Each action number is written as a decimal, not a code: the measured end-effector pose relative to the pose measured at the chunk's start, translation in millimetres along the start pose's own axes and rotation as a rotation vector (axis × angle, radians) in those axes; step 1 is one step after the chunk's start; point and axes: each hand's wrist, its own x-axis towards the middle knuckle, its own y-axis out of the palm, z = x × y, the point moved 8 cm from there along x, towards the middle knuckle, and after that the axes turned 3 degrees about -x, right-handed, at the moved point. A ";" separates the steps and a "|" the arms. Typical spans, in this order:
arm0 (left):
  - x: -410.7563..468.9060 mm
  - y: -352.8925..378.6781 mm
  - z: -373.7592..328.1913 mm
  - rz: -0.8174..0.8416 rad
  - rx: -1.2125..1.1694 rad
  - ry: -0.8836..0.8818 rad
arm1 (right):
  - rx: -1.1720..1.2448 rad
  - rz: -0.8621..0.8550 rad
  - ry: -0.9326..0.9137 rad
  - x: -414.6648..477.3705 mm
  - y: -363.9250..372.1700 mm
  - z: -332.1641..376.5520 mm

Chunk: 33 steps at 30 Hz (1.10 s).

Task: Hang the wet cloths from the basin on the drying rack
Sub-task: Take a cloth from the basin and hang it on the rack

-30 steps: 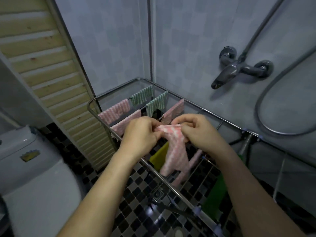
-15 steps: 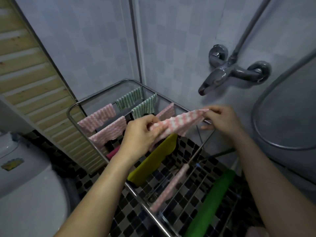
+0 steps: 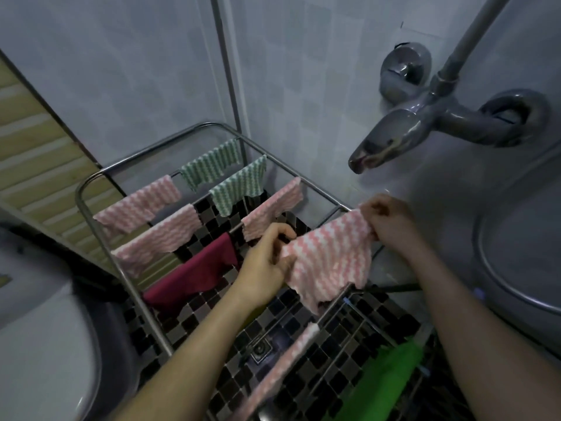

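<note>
Both hands, left hand and right hand, are pinching the pink cloth by its top corners, each grip closed on fabric, stretching it above the drying rack near its right edge. If it is sitting unevenly over a bar, its wet weight could be dragging it off to the floor.

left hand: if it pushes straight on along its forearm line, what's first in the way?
Probably the pink-and-white cloth hung on the rail just beyond the left hand, which grips the held cloth by its edge; depth is unclear.

Pink-and-white wavy cloth up front, green-and-white cloths at the back, a plain maroon cloth, a bright green cloth, and the floor is black-and-grey checker tile.
</note>
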 end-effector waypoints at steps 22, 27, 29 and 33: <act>34.5 -12.3 61.5 -0.260 0.417 -0.273 | -0.498 -0.010 -0.074 54.2 36.8 10.4; 16.0 -6.6 46.1 -0.288 0.540 -0.223 | -0.383 0.147 0.201 43.9 60.4 -32.1; 13.9 -5.0 42.6 -0.308 0.525 -0.220 | -0.227 0.133 0.235 38.7 68.7 -34.0; 16.4 -2.7 41.8 -0.346 0.498 -0.226 | -0.052 0.030 0.199 28.7 74.6 -29.6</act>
